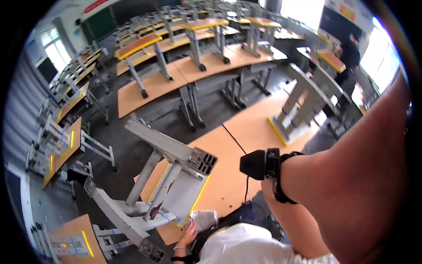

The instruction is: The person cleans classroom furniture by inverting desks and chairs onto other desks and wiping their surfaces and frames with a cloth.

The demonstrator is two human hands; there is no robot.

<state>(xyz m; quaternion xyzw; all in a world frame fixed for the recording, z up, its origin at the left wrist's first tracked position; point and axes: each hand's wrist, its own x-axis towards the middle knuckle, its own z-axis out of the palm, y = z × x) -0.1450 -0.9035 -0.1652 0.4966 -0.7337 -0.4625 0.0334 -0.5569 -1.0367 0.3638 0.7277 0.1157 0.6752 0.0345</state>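
Observation:
My left hand (189, 234), with a band at the wrist, is low in the middle, its fingers closed on a grey cloth (205, 220). The cloth lies at the desk's near edge, beside the yellow-edged seat of an upturned stool (182, 193). The stool's grey metal legs and scuffed feet stick up to the left. My right hand (351, 176) is raised very close to the camera and fills the right side; its fingers are out of view. A black device on a strap (263, 165) sits on that wrist.
The wooden desk (224, 154) runs off to the right, bearing another upturned stool (292, 119). Rows of desks (193, 70) with upturned stools stand beyond it. More desks (72, 145) are at the left. A person in dark clothes (349, 57) is at the far right.

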